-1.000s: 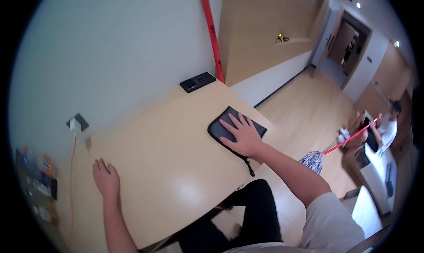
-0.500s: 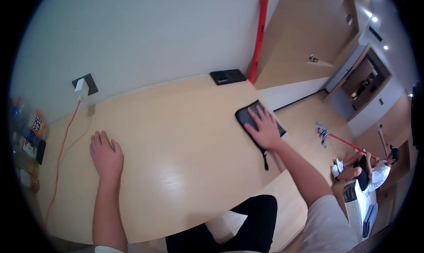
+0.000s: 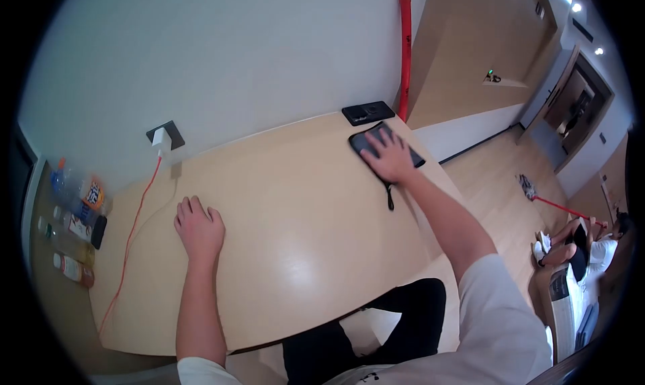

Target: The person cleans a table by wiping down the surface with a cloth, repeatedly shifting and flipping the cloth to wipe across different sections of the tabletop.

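Nearest, the person's black-clad legs [image 3: 403, 318] are below the curved front edge of the pale wooden table [image 3: 289, 250]. The left hand [image 3: 200, 229] lies palm down on the bare tabletop, its fingers extended and close together, the thumb slightly apart, grasping nothing. Farther over, near the table's right end, the right hand [image 3: 390, 158] rests on the dark pouch [image 3: 413, 158], fingers spread and released, pressed over its upper face rather than closed around it. The pouch lies flat, its long axis slanting from upper left to lower right in the view, and its wrist strap [image 3: 390, 198] trails from the lower corner toward the near side of the table. Just beyond the pouch, by the wall, lies a black phone [image 3: 368, 113]. On the left, a red cable [image 3: 138, 224] runs across the table up to a white charger [image 3: 161, 142] in a wall socket [image 3: 176, 135]; several bottles [image 3: 74, 240] and a small black object [image 3: 99, 232] are beside the table's left end. Behind the phone, a long red tube [image 3: 405, 49] stands nearly upright. Well apart on the right, another person [image 3: 598, 250] sits holding a red-handled mop [image 3: 527, 187], its head on the floor. Farthest is an open doorway [image 3: 571, 113].
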Demonstrator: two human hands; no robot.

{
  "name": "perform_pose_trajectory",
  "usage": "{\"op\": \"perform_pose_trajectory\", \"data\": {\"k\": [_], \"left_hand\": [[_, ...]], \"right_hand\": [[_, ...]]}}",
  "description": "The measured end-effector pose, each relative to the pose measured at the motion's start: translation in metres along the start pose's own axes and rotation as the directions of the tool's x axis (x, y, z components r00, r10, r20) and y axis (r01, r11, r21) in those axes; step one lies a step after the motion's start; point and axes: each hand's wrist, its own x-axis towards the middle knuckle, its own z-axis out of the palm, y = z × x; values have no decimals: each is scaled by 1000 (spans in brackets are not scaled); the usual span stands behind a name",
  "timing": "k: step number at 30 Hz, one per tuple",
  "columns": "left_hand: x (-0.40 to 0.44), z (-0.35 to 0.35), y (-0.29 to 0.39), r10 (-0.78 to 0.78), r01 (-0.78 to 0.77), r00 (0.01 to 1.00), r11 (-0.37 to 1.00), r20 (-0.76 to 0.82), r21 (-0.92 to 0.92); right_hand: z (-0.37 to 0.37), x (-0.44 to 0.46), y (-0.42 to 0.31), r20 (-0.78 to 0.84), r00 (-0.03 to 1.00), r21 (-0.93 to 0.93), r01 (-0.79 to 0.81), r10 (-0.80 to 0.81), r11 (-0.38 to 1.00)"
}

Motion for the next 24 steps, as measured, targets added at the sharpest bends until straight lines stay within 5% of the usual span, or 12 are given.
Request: {"op": "perform_pose_trajectory", "data": {"k": [4,6,10,14,18,21,24], "left_hand": [[0,8,-5,-11,11,1000,1000,26,20],[-1,13,-11,3,-3,1000,1000,25,3],[-2,13,-12,13,-13,1000,1000,27,5],[-2,10,-4,4,-5,1000,999,1,44],[0,0,3,4,-4,1000,999,1,35],[0,1,4,15,-13,999,998,-29,67],[3,-14,10,-23,20,997,999,79,37]], "right_hand": [[-4,-114,-40,-55,880,56,475,-472,878],[-33,-178,-52,5,836,130,544,-549,829],[-36,-201,13,-33,926,45,376,-375,925],[-16,-152,91,-104,995,-32,0,-4,999],[-4,-51,73,-31,976,-89,-219,217,972],[5,6,6,-19,999,-70,-43,42,997],[25,27,-80,-104,943,-25,315,-316,949]]}}
